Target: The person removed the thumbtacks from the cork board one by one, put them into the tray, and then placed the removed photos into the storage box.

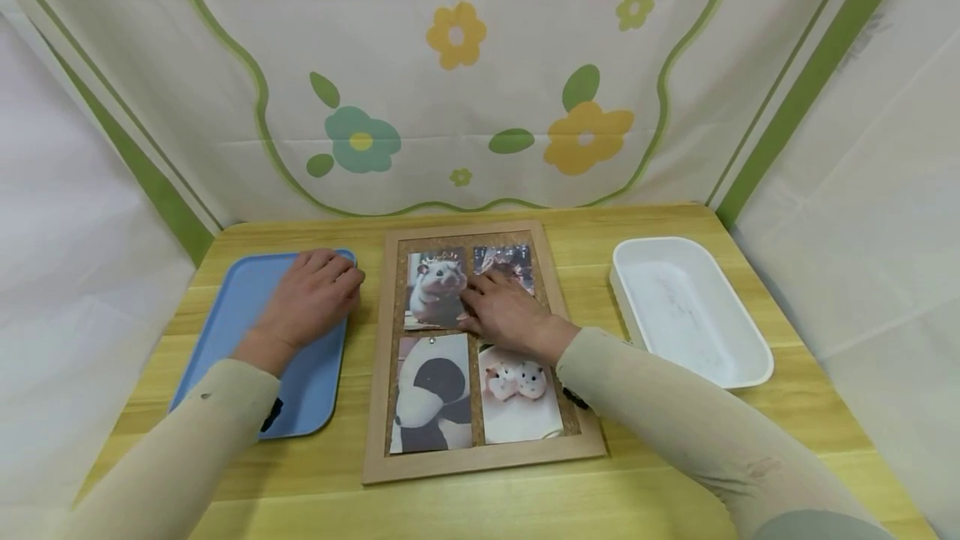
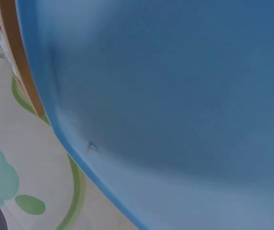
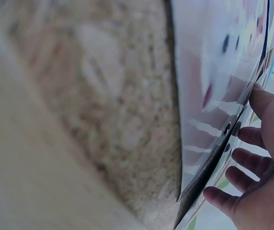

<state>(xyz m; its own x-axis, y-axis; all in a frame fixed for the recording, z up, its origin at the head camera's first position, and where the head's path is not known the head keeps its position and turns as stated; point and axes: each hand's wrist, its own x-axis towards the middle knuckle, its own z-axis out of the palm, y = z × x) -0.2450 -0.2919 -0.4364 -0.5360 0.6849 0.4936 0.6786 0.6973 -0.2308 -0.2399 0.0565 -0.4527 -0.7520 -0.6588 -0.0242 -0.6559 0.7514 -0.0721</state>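
A cork board (image 1: 474, 338) in a wooden frame bears a hamster photo (image 1: 435, 294), a black-and-white plush photo (image 1: 432, 394), a photo of white spotted shapes (image 1: 522, 402) and a dark photo (image 1: 517, 261) at upper right. My right hand (image 1: 510, 315) lies over the board's middle, partly covering the dark photo; its fingertips touch near the hamster photo's right edge. The right wrist view shows this hand's fingers (image 3: 244, 160) spread apart. My left hand (image 1: 315, 294) rests over the far right corner of a blue tray (image 1: 243, 307), fingers loosely bent, nothing visible in them.
A white rectangular tray (image 1: 686, 315) stands on the wooden table (image 1: 585, 232), right of the board. A small pin (image 1: 432, 341) shows at the top of the plush photo. Behind the table hangs a flower-printed cloth (image 1: 465, 107), with white cloth at both sides.
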